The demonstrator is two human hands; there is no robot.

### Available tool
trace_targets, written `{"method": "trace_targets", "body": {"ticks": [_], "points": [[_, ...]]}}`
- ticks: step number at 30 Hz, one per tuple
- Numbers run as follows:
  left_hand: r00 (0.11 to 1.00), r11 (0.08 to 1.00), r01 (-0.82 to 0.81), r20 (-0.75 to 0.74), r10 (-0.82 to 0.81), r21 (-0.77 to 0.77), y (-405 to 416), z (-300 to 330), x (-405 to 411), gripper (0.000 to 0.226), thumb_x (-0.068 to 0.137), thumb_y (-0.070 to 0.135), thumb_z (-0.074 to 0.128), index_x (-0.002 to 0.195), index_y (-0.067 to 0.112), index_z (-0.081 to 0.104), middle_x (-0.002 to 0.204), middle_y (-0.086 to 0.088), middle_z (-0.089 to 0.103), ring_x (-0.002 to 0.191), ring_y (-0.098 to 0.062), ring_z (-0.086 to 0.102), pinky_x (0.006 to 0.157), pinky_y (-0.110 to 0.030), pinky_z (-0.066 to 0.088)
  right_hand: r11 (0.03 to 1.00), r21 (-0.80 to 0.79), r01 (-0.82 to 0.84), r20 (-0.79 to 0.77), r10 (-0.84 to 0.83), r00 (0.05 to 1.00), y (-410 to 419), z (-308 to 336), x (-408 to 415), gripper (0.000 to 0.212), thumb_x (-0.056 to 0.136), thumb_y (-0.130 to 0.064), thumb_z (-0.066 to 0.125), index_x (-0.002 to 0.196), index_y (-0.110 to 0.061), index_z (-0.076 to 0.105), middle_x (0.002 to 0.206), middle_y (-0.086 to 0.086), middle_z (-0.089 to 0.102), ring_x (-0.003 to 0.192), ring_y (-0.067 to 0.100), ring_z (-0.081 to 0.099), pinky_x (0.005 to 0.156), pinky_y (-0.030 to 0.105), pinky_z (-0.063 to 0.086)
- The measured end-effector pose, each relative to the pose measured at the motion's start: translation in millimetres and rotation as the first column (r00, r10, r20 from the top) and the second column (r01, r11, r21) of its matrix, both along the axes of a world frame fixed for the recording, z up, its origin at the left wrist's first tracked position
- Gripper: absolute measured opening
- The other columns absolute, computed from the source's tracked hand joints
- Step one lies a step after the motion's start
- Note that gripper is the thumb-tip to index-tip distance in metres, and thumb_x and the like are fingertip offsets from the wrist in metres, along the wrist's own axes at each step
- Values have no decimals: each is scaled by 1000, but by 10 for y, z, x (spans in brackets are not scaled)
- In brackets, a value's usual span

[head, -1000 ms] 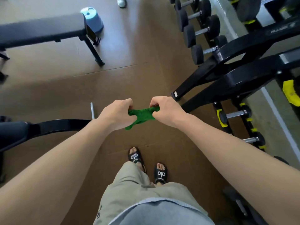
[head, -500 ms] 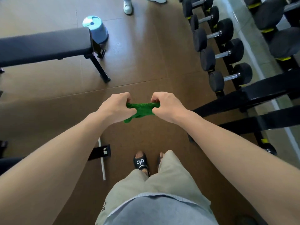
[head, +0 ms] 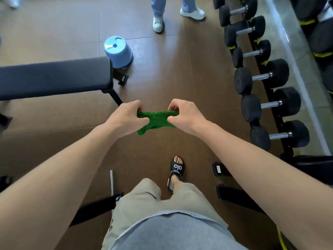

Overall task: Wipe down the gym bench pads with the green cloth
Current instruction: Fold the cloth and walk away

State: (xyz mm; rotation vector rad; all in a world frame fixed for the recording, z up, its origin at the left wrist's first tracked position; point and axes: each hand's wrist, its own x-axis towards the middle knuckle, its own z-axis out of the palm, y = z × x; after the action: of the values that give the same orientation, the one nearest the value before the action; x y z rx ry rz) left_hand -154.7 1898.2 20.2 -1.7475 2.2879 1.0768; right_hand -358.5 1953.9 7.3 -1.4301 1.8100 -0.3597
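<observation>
While both hands gripped it at frame centre, the green cloth [head: 156,120] was stretched between them in mid-air, w/ a loose corner hanging at its lower left. Left hand [head: 126,117] had fingers curled tight round the cloth's left end; right hand [head: 186,114] pinched and curled round the right end. Cloth was well apart from the gym bench pad [head: 54,78], which lay at the left of the frame, upper half, a long dark padded slab w/ a smooth matte cover, its black metal leg [head: 115,96] angling down toward the left hand.

Just beyond the pad's right end stood a pale blue plastic stool [head: 118,51], round-topped. At top centre, another person's legs in blue trousers and white shoes [head: 158,24] stood on the floor. Down the right side ran a rack of black dumbbells [head: 261,78] w/ steel handles, round rubbery ends. Brown floor [head: 171,69] lay open between bench and rack, smooth w/ faint seams. At bottom centre: khaki shorts [head: 153,199], a black slide sandal [head: 177,170], dark machine parts [head: 234,195] at lower right.
</observation>
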Motion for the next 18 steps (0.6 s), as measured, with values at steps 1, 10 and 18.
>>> {"method": "trace_targets", "body": {"ticks": [1, 10, 18], "points": [[1000, 1000, -24, -6, 24, 1, -195, -4, -30, 19, 87, 27, 67, 87, 13, 54, 82, -6, 63, 77, -25, 59, 63, -38, 46, 1000, 3, -3, 11, 3, 1000, -234, 16, -46, 13, 82, -17, 64, 93, -22, 62, 95, -2, 64, 88, 21, 58, 67, 29, 39], [988, 988, -152, -25, 151, -23, -2165, -118, -70, 18, 86, 27, 68, 90, 13, 56, 84, -4, 60, 81, -26, 53, 66, -38, 40, 998, -4, -57, 39, 57, 998, -2392, -52, -116, 17, 82, -17, 66, 96, -24, 63, 94, -2, 64, 90, 22, 60, 75, 31, 46], [980, 979, -191, -49, 195, 64, -4259, -402, 174, 17, 88, 31, 67, 93, 18, 57, 89, -2, 63, 84, -21, 58, 71, -38, 46, 1000, 20, -4, 57, 3, 998, -4518, -287, 83, 22, 81, -18, 68, 102, -24, 69, 99, -1, 70, 94, 19, 63, 78, 28, 49]]}}
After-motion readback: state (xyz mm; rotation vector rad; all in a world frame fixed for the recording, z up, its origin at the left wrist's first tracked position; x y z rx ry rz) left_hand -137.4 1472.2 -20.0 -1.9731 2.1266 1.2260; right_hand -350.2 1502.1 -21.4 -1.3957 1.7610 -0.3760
